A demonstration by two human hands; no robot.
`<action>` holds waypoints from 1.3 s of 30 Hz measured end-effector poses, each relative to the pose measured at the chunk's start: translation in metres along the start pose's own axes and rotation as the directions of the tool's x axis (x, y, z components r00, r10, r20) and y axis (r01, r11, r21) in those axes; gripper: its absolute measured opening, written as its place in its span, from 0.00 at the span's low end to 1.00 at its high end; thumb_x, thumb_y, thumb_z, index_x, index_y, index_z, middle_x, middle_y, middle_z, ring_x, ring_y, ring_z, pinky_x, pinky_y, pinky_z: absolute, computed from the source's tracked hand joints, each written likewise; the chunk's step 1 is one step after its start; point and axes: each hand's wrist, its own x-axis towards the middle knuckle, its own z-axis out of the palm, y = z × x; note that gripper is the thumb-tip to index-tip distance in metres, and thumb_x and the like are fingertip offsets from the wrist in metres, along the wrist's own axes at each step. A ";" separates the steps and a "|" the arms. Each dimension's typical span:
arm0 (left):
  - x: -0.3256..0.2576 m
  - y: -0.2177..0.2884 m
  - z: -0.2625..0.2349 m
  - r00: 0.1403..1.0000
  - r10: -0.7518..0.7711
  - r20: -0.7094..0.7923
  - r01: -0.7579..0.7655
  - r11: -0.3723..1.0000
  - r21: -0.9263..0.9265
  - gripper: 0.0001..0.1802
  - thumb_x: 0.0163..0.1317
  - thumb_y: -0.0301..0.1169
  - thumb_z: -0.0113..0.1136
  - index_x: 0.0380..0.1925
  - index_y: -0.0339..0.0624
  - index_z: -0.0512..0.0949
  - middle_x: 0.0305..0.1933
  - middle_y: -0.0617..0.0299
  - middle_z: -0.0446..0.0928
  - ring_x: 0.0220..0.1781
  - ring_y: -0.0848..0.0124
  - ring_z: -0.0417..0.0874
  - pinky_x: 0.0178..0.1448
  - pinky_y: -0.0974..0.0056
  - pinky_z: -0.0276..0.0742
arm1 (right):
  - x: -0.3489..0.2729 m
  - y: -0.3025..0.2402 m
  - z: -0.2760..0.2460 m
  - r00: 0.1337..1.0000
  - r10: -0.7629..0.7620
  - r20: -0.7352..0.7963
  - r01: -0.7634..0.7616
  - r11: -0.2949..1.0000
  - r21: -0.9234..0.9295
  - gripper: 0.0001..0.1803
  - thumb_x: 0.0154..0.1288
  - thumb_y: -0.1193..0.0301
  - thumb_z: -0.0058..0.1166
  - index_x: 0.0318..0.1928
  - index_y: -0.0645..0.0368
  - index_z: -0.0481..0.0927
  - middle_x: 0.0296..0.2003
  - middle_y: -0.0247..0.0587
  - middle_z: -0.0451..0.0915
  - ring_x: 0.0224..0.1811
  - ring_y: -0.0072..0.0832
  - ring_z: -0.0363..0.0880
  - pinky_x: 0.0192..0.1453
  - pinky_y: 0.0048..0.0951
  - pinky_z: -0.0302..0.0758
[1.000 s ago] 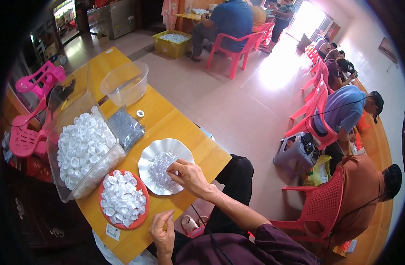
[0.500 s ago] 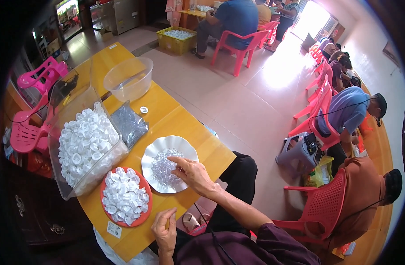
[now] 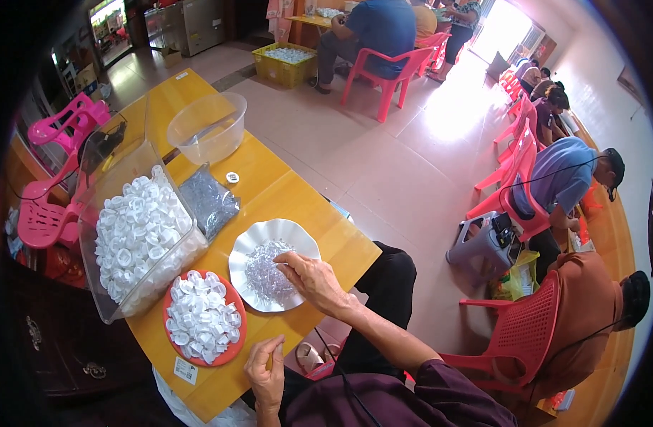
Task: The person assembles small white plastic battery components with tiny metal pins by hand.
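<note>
My right hand (image 3: 316,282) is over the right side of a white wavy-rimmed plate (image 3: 305,245), thumb and fingers drawn together in a pinch. Small clear plastic pieces (image 3: 268,276) are heaped in that plate; whatever sits between my fingertips is too small to make out. Near the table's front edge, my left hand (image 3: 264,373) is closed with its fingers curled, and its contents are hidden. To its left lies a red plate (image 3: 241,307) piled with white plastic caps (image 3: 202,317). A large clear bin (image 3: 123,313) beyond holds many more white caps.
A grey plastic bag of parts (image 3: 209,201) and a round white piece (image 3: 232,177) lie by the bin. Farther back stands a clear bowl (image 3: 209,146). A white label (image 3: 185,370) lies beside the red plate. People sit on red chairs (image 3: 511,334) at right.
My right hand's fingers have drawn closer together and shifted slightly right over the clear pieces. The left hand stays in place.
</note>
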 end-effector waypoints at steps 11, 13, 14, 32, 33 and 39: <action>-0.001 0.003 0.002 1.000 0.016 0.015 -0.016 1.000 0.009 0.09 0.61 0.18 0.61 0.41 0.36 0.83 0.39 0.53 0.83 0.41 0.61 0.84 0.46 0.61 0.79 | 0.000 -0.004 -0.001 1.000 -0.027 0.014 0.029 0.988 -0.154 0.09 0.75 0.67 0.47 0.49 0.56 0.73 0.38 0.49 0.83 0.41 0.47 0.83 0.42 0.43 0.78; -0.003 0.003 0.002 1.000 0.002 0.017 -0.002 1.000 0.007 0.09 0.61 0.18 0.61 0.41 0.36 0.83 0.38 0.53 0.83 0.41 0.61 0.84 0.46 0.61 0.79 | -0.001 -0.006 -0.002 0.999 -0.034 0.013 0.035 0.987 -0.159 0.11 0.74 0.65 0.50 0.49 0.56 0.73 0.37 0.49 0.83 0.39 0.46 0.83 0.41 0.42 0.78; -0.003 0.002 0.002 1.000 0.002 0.016 -0.002 1.000 0.007 0.09 0.61 0.18 0.61 0.41 0.36 0.83 0.38 0.53 0.83 0.41 0.61 0.84 0.46 0.61 0.79 | -0.001 -0.007 -0.002 0.999 -0.035 0.013 0.036 0.987 -0.159 0.11 0.74 0.65 0.50 0.49 0.56 0.73 0.37 0.49 0.83 0.39 0.46 0.83 0.41 0.42 0.78; -0.004 0.007 0.001 0.976 -0.218 -0.018 0.167 0.796 -0.582 0.16 0.70 0.23 0.54 0.56 0.31 0.72 0.51 0.57 0.77 0.50 0.71 0.80 0.58 0.67 0.75 | -0.053 -0.060 0.005 0.971 -0.154 0.183 0.104 0.961 0.256 0.12 0.71 0.63 0.53 0.51 0.54 0.77 0.35 0.46 0.84 0.38 0.41 0.85 0.38 0.37 0.80; -0.004 0.008 0.000 0.976 -0.218 -0.015 0.169 0.795 -0.582 0.16 0.70 0.23 0.54 0.56 0.31 0.72 0.51 0.57 0.77 0.50 0.71 0.80 0.58 0.67 0.75 | -0.059 -0.063 0.008 0.967 -0.187 0.174 0.124 0.938 0.323 0.13 0.72 0.62 0.53 0.51 0.54 0.77 0.35 0.47 0.83 0.38 0.43 0.85 0.38 0.39 0.80; -0.013 -0.003 -0.006 0.985 -0.167 0.033 0.152 0.779 -0.609 0.06 0.71 0.22 0.55 0.44 0.32 0.76 0.45 0.61 0.77 0.48 0.75 0.79 0.53 0.71 0.78 | -0.072 -0.065 0.008 0.969 -0.157 0.190 0.087 0.938 0.334 0.13 0.72 0.62 0.52 0.51 0.56 0.76 0.34 0.48 0.83 0.36 0.44 0.84 0.36 0.40 0.78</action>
